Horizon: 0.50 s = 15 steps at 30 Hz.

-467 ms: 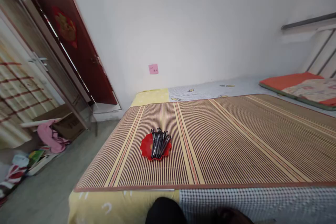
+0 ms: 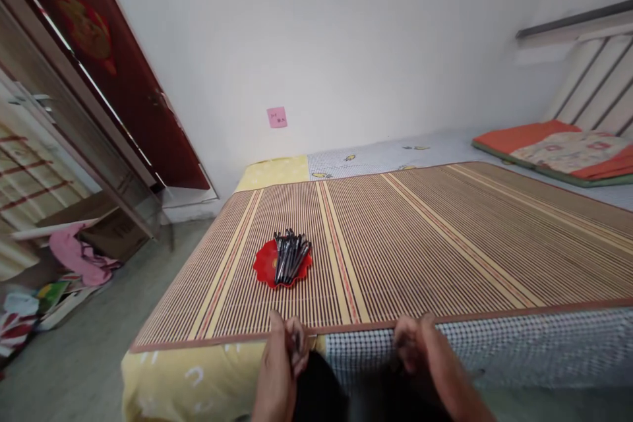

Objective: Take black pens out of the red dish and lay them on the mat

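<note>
My left hand (image 2: 281,362) is raised at the bed's front edge, its fingers curled in and its thumb pointing up; I see nothing in it. To the right, my right hand (image 2: 425,356) is held in a similar way, fingers curled and slightly blurred, also with nothing visible inside. Beyond my left hand, a red scalloped plate (image 2: 265,265) rests on the striped bamboo mat (image 2: 395,244). A bunch of black pens (image 2: 291,257) lies on the plate, some tips reaching past its rim. Neither hand touches the plate or the pens.
The mat covers a bed with a yellow and checked sheet (image 2: 192,376). An orange folded quilt (image 2: 554,151) lies at the far right near a railing (image 2: 588,79). A pink note (image 2: 277,117) is on the wall. At left are a red door (image 2: 133,79) and a pink cloth (image 2: 79,257).
Both my hands have come into view from below, at the bed's front edge. The view has shifted slightly, so the scene sits a little further left and higher. Plate and pens stay on the mat.
</note>
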Each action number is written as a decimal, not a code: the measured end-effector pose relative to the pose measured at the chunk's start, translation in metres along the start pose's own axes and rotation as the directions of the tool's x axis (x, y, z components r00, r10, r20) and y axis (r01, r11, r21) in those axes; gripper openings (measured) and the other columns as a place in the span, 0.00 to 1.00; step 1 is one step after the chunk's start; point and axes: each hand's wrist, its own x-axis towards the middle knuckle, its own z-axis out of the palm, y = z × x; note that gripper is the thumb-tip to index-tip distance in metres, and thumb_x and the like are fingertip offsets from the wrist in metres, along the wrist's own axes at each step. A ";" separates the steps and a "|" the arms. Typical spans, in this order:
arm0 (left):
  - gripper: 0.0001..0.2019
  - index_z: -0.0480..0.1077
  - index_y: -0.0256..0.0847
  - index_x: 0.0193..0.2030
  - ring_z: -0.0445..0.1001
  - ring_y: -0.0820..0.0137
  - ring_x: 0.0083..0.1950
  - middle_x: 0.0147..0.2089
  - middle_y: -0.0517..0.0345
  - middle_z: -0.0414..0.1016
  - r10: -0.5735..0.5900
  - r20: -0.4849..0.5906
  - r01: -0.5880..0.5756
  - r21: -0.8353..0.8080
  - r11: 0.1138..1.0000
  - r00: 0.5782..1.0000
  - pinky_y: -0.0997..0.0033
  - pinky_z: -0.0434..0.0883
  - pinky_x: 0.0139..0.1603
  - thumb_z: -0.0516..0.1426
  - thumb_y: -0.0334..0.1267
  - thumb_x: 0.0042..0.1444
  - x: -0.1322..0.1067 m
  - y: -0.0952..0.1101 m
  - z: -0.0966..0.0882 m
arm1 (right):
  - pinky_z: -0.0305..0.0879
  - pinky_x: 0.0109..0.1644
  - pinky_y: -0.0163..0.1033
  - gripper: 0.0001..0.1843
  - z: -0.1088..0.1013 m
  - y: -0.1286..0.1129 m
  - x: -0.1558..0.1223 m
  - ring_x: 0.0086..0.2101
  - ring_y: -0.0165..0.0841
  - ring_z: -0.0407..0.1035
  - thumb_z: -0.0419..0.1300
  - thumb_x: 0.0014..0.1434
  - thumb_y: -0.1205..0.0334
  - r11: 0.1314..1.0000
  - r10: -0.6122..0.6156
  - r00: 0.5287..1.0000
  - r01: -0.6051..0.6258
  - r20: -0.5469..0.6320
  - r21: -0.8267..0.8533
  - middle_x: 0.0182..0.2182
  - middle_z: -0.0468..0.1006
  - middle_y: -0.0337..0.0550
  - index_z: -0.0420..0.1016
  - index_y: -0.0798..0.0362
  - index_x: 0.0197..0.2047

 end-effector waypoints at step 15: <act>0.35 0.49 0.45 0.19 0.41 0.81 0.13 0.13 0.71 0.46 -0.446 0.180 0.440 0.073 0.895 0.877 0.77 0.37 0.16 0.42 0.78 0.49 0.135 -0.028 0.066 | 0.49 0.18 0.35 0.44 -0.030 -0.027 0.122 0.11 0.26 0.53 0.30 0.60 0.27 1.000 0.017 0.988 -0.020 -0.155 -0.018 0.10 0.60 0.37 0.62 0.50 0.14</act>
